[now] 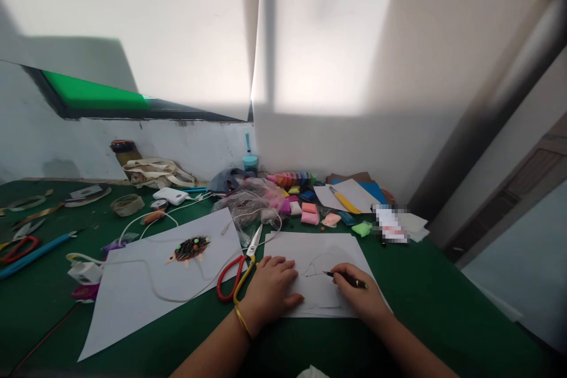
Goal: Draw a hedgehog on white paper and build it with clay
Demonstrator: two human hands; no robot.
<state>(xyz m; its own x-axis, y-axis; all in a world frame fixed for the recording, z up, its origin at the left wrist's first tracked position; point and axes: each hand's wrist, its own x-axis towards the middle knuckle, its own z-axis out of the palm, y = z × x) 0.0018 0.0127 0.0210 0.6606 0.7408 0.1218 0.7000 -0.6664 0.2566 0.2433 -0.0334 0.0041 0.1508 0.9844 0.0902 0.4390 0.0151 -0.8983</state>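
Note:
My right hand (361, 296) is closed around a dark pen (346, 277) whose tip rests on a white sheet of paper (316, 257) bearing a faint curved outline. My left hand (271, 288) lies flat on the sheet's left edge with fingers loosely curled, pinning it down; a gold bangle circles that wrist. Scissors with red and yellow handles (239, 269) lie just left of my left hand. A larger white sheet (142, 289) to the left carries a small brown clay figure with coloured dots (191, 247).
The green table (420, 301) holds coloured clay blocks (305, 209), a plastic bag (248, 207), a white charger with cables (170, 195), tape rolls (126, 204), red scissors (18, 248) and papers with a yellow knife (348, 195). A wall rises behind.

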